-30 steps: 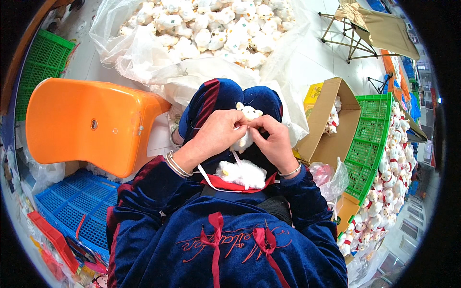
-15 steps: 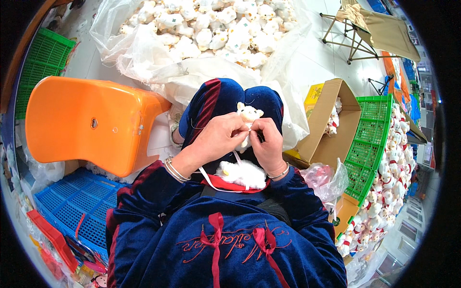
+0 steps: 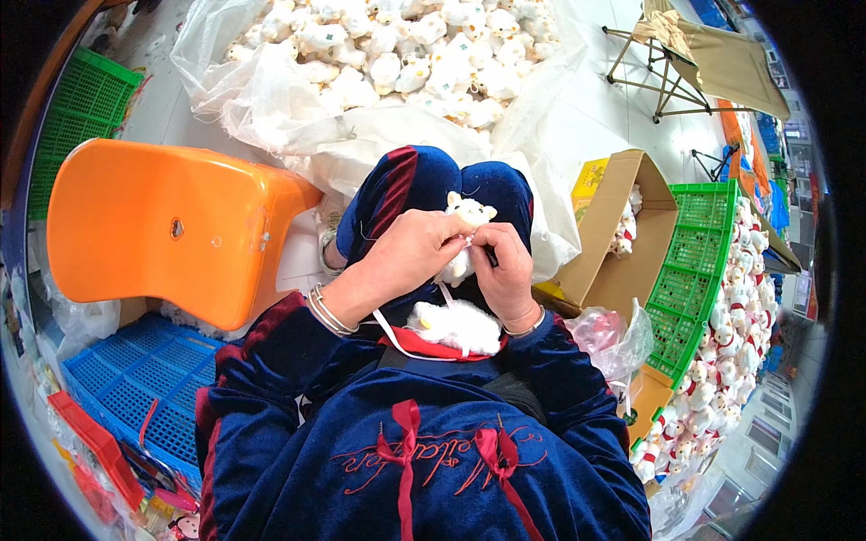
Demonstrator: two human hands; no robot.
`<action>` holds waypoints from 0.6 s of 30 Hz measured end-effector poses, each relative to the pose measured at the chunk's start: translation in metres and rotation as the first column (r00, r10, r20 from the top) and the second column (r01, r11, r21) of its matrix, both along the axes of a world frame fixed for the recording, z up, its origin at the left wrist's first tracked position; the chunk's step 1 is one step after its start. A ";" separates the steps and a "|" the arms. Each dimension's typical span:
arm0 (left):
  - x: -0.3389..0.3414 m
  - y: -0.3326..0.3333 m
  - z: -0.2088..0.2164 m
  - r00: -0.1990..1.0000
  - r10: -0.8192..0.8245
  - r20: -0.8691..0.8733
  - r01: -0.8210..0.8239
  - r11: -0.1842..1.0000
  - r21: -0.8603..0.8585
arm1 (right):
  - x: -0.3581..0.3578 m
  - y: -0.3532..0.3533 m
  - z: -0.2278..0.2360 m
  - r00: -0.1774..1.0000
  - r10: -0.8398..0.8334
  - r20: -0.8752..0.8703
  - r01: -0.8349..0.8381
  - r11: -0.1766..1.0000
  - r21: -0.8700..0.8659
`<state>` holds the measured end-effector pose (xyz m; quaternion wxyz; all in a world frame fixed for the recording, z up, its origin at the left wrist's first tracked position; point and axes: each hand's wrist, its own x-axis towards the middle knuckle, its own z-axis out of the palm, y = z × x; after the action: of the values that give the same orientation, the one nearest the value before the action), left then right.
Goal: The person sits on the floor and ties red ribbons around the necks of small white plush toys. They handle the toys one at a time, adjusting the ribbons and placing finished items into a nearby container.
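Centrally, one white plush animal toy (image 3: 471,211), eared and face up, held above the lap; clock bearings run from it.

Left hand (image 3: 406,248), at eight o'clock: thumb and forefinger in a narrow pinch at the toy's neck. Right hand (image 3: 507,279), at five: likewise pinched narrow on the toy, fingertips meeting the left's; any strand between them is too fine to make out.

At six: second white plush toy (image 3: 460,326), lying on red cloth (image 3: 417,346) in the lap.

Surroundings:
- Eleven to twelve: translucent plastic bag (image 3: 262,99), spread open, heaped with white plush toys (image 3: 397,59).
- Two: tan folding chair (image 3: 731,68).
- Three: open cardboard box (image 3: 609,257), toys inside.
- Between three and four: green plastic crate (image 3: 690,279).
- Four: pile of red-trimmed plush toys (image 3: 717,370).
- Eight: blue plastic crate (image 3: 135,388).
- Nine: orange plastic seat (image 3: 135,225).
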<state>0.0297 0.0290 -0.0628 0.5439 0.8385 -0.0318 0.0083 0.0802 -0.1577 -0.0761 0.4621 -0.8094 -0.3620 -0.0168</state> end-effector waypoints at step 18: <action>-0.006 -0.003 0.005 0.986 0.092 -0.140 -0.096 0.995 -0.021 | 0.001 -0.015 0.017 1.000 -0.001 0.028 0.003 0.997 -0.075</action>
<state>0.0234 0.0264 -0.0581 0.5555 0.8299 0.0459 -0.0241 0.0814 -0.1729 -0.0589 0.4263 -0.8262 -0.3679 -0.0152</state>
